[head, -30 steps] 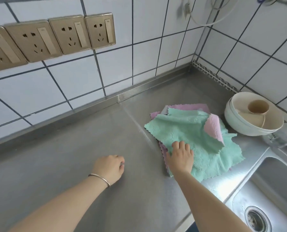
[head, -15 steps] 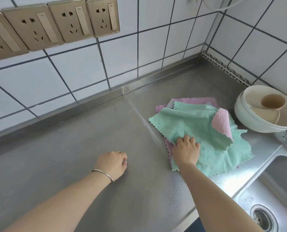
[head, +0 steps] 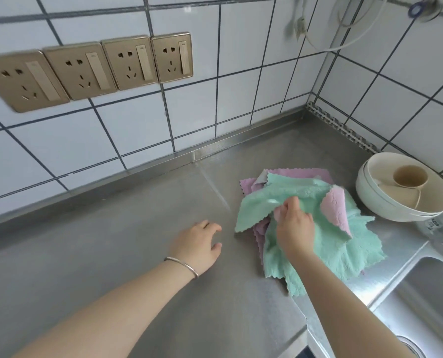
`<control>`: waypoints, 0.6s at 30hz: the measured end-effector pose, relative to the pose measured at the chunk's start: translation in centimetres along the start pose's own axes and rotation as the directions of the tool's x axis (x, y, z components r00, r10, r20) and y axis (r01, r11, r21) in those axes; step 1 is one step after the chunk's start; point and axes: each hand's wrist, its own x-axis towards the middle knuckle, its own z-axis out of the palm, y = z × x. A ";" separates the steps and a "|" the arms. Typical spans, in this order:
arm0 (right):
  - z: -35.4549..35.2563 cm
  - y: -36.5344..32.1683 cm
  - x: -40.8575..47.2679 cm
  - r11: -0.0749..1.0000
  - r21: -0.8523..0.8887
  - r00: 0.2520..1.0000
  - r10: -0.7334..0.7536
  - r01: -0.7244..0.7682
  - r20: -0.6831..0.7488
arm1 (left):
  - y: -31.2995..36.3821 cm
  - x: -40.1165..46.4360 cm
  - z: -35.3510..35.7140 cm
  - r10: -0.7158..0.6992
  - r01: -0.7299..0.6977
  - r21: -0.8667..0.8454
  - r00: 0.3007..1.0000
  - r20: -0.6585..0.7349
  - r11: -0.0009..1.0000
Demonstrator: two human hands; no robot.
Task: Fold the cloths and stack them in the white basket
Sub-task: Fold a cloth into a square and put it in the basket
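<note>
A loose pile of cloths lies on the steel counter [head: 112, 254] near the back right corner. A mint-green cloth [head: 329, 249] with a pink underside is on top, over a lilac cloth [head: 300, 174]. My right hand [head: 294, 228] pinches the green cloth near its left edge and lifts that part off the pile. My left hand [head: 198, 245] rests on the bare counter just left of the pile, fingers spread, holding nothing. No white basket is in view.
Stacked cream bowls [head: 375, 202] with a beige cup [head: 410, 175] inside stand right of the cloths. A clear bottle [head: 440, 223] lies beside them. A sink [head: 427, 303] opens at the lower right. Several wall sockets [head: 91, 71] are on the tiled wall.
My right hand went from lying flat on the green cloth to pinching it and raising its left edge. My left hand opened its fingers and moved slightly toward the pile.
</note>
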 end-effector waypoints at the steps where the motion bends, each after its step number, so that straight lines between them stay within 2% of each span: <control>1: -1.0 -0.6 0.2 0.999 -0.009 0.998 -0.052 0.052 0.030 | 0.9 0.2 -0.5 0.017 -0.018 -0.021 0.999 -0.036 1.000; 5: -4.5 -4.5 -0.2 0.945 -0.115 0.931 -0.270 0.305 0.247 | 3.8 -0.3 -1.8 0.056 -0.086 -0.141 0.978 -0.202 0.986; 7: -6.0 -7.0 -1.1 0.925 -0.003 0.864 -0.355 0.381 0.358 | 4.1 -1.3 -2.4 0.086 -0.136 -0.139 0.944 -0.318 0.981; 9: -7.6 -9.2 -2.5 0.901 0.172 0.786 -0.432 0.399 0.441 | 3.1 -2.9 -3.2 0.134 -0.188 -0.071 0.874 -0.467 0.980; 12: -10.0 -11.7 -3.8 0.838 0.357 0.664 -0.545 0.412 0.513 | 0.3 -5.5 -4.8 0.156 -0.231 -0.063 0.813 -0.561 0.971; 14: -11.4 -13.4 -4.8 0.802 0.456 0.559 -0.596 0.385 0.576 | -1.3 -7.7 -6.3 0.246 -0.277 0.017 0.823 -0.512 0.961; 15: -11.9 -14.3 -5.3 0.784 0.503 0.508 -0.619 0.363 0.598 | -1.9 -8.7 -7.1 0.268 -0.280 0.042 0.850 -0.454 0.959; 16: -12.3 -15.2 -5.8 0.765 0.544 0.464 -0.643 0.345 0.610 | -2.4 -9.9 -8.1 0.251 -0.264 0.020 0.890 -0.381 0.964; 18: -12.8 -16.9 -6.6 0.727 0.610 0.395 -0.685 0.316 0.612 | -3.6 -12.1 -9.9 0.115 -0.145 -0.162 0.977 -0.182 0.976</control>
